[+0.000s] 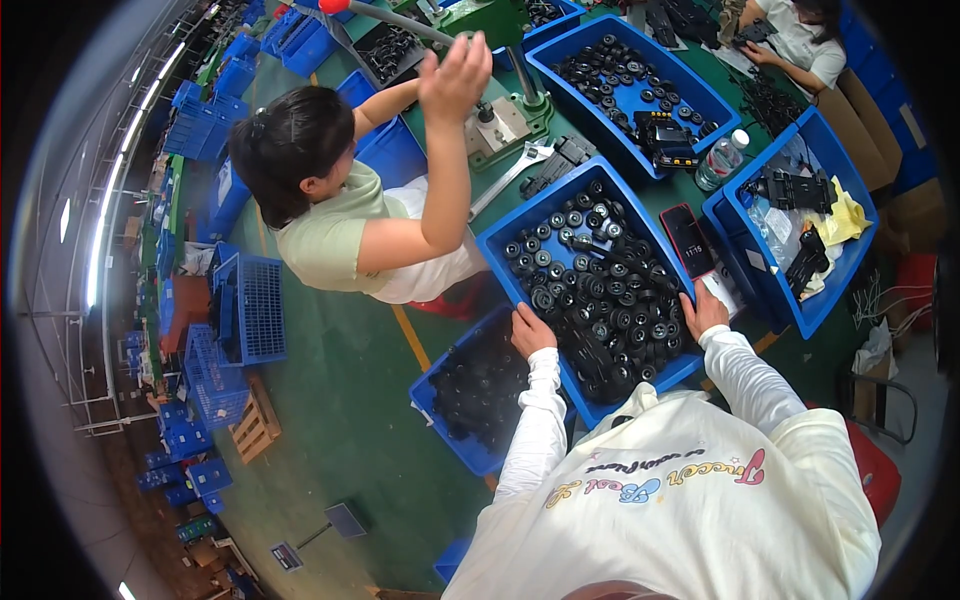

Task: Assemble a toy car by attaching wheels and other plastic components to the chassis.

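Both white-sleeved forearms reach forward from the torso, slightly bent and spread to either side of 1 blue plastic bin [527, 208]. The left hand [533, 331] has its grip clamped on the bin's left rim, fingers curled at the edge, wrist bent a little inward. The right hand [708, 310] has its grip clamped on the opposite rim, knuckles up, its fingers pointing away from the body. The bin, directly in front of the chest, is heaped with small black wheels [628, 318] with shiny centres, and long black parts lie among them.

Left of the bin and lower, a 2nd blue bin [425, 392] holds dark parts. A red-edged phone [687, 240] lies just beyond the right hand. Farther right, a blue bin [790, 300] carries black parts and yellow wrapping. Beyond the held bin, an adjustable wrench [512, 180] lies on the green surface [688, 192], near a co-worker [330, 225] whose 1 raised hand is beside a lever [395, 20]. Another blue bin of wheels [632, 92] stands farther off.
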`<state>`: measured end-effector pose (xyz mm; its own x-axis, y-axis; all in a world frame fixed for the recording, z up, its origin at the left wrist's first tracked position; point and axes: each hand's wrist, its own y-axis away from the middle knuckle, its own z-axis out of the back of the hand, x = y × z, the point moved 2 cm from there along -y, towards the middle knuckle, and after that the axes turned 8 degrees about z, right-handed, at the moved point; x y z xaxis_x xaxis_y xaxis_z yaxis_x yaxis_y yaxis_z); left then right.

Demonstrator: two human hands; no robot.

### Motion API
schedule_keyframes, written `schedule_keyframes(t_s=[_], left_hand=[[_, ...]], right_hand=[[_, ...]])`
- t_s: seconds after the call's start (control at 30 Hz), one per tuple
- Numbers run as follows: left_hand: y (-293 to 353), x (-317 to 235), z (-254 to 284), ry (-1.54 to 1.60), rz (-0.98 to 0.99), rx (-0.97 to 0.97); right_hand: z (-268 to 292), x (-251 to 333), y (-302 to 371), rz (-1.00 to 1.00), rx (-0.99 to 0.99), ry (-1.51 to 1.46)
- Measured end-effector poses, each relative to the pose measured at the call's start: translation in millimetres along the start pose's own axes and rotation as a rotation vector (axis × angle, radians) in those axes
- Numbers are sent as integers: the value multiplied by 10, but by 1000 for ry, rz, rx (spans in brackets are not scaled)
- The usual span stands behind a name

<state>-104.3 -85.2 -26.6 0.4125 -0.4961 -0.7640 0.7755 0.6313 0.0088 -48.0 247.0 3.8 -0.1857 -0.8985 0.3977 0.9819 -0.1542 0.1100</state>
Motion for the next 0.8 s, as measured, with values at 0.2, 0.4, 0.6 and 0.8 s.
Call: schedule_keyframes(t_s=[0.2,0.4,0.6,0.8], left_hand=[[-3,-24,13,-9,31,28],[-23,3,13,-22,82,69],[3,-42,25,-11,75,64],[-3,-10,16,6,9,12]], right_hand=[[18,16,0,-8,10,5],[32,38,-9,-6,9,-1],[39,27,0,-8,11,4],[33,32,7,-3,5,5]])
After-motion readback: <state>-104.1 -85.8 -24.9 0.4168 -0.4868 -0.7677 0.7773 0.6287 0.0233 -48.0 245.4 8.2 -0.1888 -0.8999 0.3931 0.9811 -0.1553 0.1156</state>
